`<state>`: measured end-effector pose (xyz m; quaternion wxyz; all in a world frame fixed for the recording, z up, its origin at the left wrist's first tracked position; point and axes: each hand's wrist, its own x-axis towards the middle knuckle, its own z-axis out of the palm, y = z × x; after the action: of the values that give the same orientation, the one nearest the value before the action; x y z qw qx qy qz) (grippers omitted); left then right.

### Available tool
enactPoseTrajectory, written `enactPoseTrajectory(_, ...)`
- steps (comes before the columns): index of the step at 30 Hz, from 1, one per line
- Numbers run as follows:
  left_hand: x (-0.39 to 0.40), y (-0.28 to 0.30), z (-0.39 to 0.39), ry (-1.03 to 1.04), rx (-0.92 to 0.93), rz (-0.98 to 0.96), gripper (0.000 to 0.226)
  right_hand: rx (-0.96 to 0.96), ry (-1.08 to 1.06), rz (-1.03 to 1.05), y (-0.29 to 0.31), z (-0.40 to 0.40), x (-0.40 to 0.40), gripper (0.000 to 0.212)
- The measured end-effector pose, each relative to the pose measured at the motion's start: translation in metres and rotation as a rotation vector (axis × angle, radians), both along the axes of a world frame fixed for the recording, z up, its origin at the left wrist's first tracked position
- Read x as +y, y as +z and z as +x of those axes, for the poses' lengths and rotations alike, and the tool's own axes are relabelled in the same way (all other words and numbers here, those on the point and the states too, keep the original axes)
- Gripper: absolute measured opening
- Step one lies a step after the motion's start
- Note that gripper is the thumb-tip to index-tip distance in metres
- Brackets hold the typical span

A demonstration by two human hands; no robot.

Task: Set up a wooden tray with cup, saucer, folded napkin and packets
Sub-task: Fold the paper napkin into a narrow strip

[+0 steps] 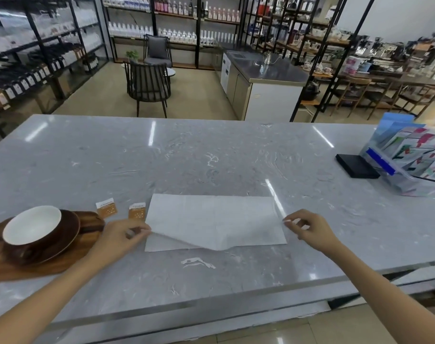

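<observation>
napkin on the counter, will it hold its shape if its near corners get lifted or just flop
Probably flop. The napkin already sags in a V between the left hand and right hand, so it looks thin and limp. It seems very light, since fingertip pinches raise the edge. Its fold creases suggest it will keep a pressed fold, though it might slide on the glossy counter.

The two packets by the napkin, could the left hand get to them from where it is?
Probably yes. The left hand pinches the napkin at its near left corner, and both packets lie flat just beyond it with nothing between. It would have to drop its grip on the napkin first.
</observation>
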<state>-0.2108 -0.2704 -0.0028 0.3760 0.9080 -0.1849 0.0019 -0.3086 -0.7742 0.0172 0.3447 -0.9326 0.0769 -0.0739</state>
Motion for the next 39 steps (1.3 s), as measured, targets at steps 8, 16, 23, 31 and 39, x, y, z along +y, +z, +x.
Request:
enactPoseTrajectory(8,-0.024,0.118,0.108,0.111,-0.034,-0.403,0.009,-0.164,-0.131,0.335,0.123,0.077,-0.015,0.01)
enactPoseTrajectory(16,-0.051,0.241,0.154,0.12,-0.416,-0.418,0.009,-0.441,-0.167,0.295,0.231,0.121,-0.024,0.015)
enactPoseTrajectory(23,-0.033,0.264,0.119,0.086,-0.47,-0.489,0.011,-0.526,-0.097,0.335,0.261,0.077,-0.009,0.008)
enactPoseTrajectory(31,0.026,0.164,0.017,0.033,-0.164,-0.364,0.013,-0.342,-0.061,0.312,0.139,-0.029,0.01,0.008)
enactPoseTrajectory(39,0.039,0.077,-0.04,0.034,0.042,-0.453,0.021,-0.335,-0.125,0.338,0.044,-0.09,0.038,0.019)
